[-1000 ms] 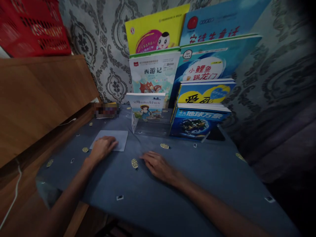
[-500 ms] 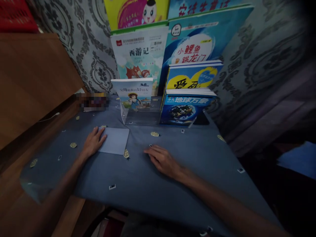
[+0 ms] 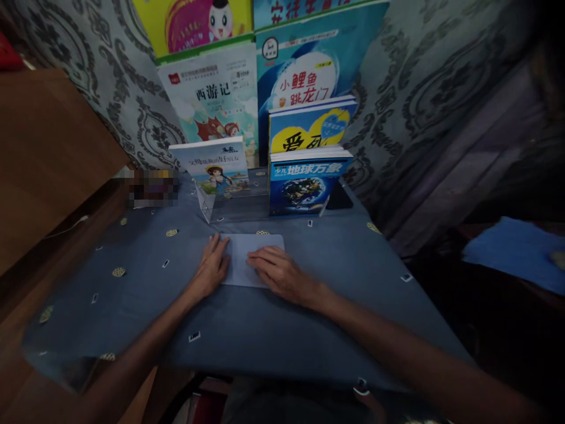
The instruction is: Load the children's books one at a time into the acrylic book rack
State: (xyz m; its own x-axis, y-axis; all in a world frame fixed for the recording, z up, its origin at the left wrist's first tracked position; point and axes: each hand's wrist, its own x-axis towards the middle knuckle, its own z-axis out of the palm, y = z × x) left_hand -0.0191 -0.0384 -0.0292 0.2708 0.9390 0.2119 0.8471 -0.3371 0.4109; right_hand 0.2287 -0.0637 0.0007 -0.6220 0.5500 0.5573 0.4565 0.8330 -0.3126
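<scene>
Head view: two bare hands rest at a pale sheet (image 3: pixel 241 244) on a cloth-covered table (image 3: pixel 318 341).
Pale sheet: flat, rectangular, plain on its visible face; lies in front of the clear stand (image 3: pixel 241 209), apart from it. Its right part is partly covered by a hand.
Left hand (image 3: pixel 212 271): at the sheet's left edge, fingers parted and pointing away from the body, thumb over the surface. Whether the edge is lifted cannot be told.
Right hand (image 3: pixel 282 275): lies over the sheet's right half, fingers extended and pressed side by side, tips toward the left hand. Underside hidden; whether anything is pinched cannot be told.
Gap between hands: a strip of bare sheet; the hands do not touch.
Tablecloth: grey-blue, printed with yellow pineapples and small labels.
Book stand: upright, holding books in tiers. At front left, a book with a girl in a yellow hat (image 3: pixel 216 176); at front right, a blue book with a globe (image 3: pixel 304 188). A yellow-and-blue book (image 3: pixel 304 132) stands behind the latter.
Beside the stand: a dark flat object (image 3: pixel 339 197) to the right; a pixelated object (image 3: pixel 152 189) to the left, near the wooden cabinet (image 3: pixel 53 159).
</scene>
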